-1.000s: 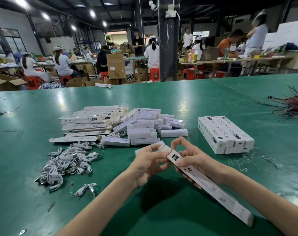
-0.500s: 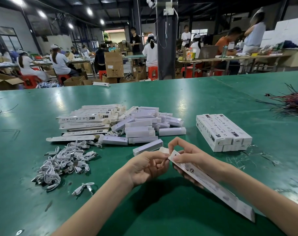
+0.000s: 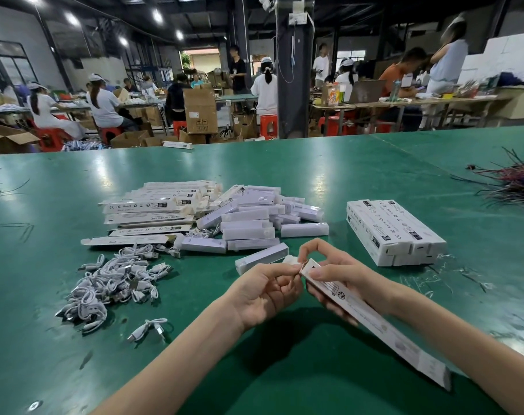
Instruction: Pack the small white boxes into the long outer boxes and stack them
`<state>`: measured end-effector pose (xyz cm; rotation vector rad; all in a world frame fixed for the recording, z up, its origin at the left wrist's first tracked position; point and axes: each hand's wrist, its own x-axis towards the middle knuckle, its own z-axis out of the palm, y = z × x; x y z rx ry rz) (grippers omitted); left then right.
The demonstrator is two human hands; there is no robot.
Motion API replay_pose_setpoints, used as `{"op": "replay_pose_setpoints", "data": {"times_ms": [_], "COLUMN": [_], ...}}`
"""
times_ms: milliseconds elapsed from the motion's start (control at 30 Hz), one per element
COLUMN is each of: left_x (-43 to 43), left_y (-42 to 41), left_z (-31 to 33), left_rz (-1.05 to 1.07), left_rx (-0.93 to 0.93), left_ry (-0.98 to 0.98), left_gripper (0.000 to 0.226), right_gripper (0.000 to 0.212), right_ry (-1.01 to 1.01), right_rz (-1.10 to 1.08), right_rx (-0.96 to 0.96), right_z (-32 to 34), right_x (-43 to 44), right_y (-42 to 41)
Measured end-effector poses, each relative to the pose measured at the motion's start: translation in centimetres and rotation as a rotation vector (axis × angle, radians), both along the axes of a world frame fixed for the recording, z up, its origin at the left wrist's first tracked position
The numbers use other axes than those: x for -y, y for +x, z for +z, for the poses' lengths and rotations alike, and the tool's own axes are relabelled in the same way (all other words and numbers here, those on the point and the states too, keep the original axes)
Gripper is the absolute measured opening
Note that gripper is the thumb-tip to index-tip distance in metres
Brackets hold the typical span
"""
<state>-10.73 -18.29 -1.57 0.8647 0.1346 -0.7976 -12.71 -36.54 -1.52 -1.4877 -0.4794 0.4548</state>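
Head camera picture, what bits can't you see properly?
All in the head view:
Inside of the long white cardboard outer box: hidden by its own walls.
Its far end: covered by fingers of the left hand and right hand.
Its print: too small to read.
Tangle of dark red and black wires: cut off by the right edge.

This is a big packing workshop, maybe part of a factory. Across the top of the frame, people point(image 3: 103, 103) in white caps sit on red stools point(image 3: 268, 124) at long tables point(image 3: 419, 101), with brown cardboard boxes point(image 3: 200, 110) around them. Bright lamps point(image 3: 157, 15) hang under a dark roof. The wide green surface point(image 3: 374, 175) holds piles of white boxes point(image 3: 248, 217) and cables point(image 3: 114, 280).
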Motion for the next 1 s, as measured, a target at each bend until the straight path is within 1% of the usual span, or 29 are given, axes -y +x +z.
{"op": "replay_pose_setpoints", "data": {"times_ms": [67, 167, 200, 333, 433, 533, 633, 733, 800, 833, 933, 1000], "left_x": [-0.1, 0.0, 0.0, 0.2, 0.2, 0.1, 0.1, -0.1, 0.0, 0.0, 0.1, 0.2], "left_y": [0.1, 0.1, 0.1, -0.2, -0.2, -0.4, -0.4, -0.4, -0.6, -0.7, -0.8, -0.9], "left_z": [-0.1, -0.1, -0.1, 0.0, 0.0, 0.2, 0.4, 0.4, 0.3, 0.2, -0.2, -0.3], "left_rz": [0.007, 0.003, -0.001, 0.0, 0.014, 0.034, 0.077, 0.066, 0.052, 0.068, 0.213, 0.283], "left_rx": [0.008, 0.014, 0.012, -0.011, -0.011, 0.005, 0.034, 0.053, 0.12, 0.187, 0.454, 0.584], "left_ry": [0.015, 0.027, 0.027, 0.001, 0.002, 0.017, 0.026, 0.022, 0.036, 0.064, 0.19, 0.207], "left_gripper": [0.007, 0.006, 0.007, 0.008, 0.013, 0.013, 0.012, 0.012, 0.013, 0.013, 0.011, 0.006], "right_gripper": [0.034, 0.018, 0.016, 0.02, 0.012, 0.017, 0.019, 0.019, 0.025, 0.028, 0.036, 0.039], "right_ry": [-0.02, 0.023, 0.033, 0.027, 0.042, 0.052, 0.044, 0.057, 0.029, 0.002, -0.058, -0.079], "right_rz": [-0.029, -0.011, -0.006, 0.012, 0.02, 0.019, 0.004, -0.003, -0.012, -0.024, -0.094, -0.139], "right_rx": [0.027, -0.018, -0.033, -0.055, -0.082, -0.095, -0.062, -0.017, 0.02, 0.05, 0.12, 0.133], "right_z": [0.0, 0.0, 0.1, 0.2, 0.3, 0.1, 0.0, 0.0, 0.0, 0.0, 0.0, 0.1], "right_x": [-0.1, -0.1, 0.0, 0.1, 0.1, 0.0, -0.1, -0.1, -0.2, -0.3, -0.4, -0.3], "right_y": [-0.1, -0.1, -0.1, -0.1, -0.1, 0.0, 0.1, -0.1, -0.3, -0.4, -0.4, -0.3]}}
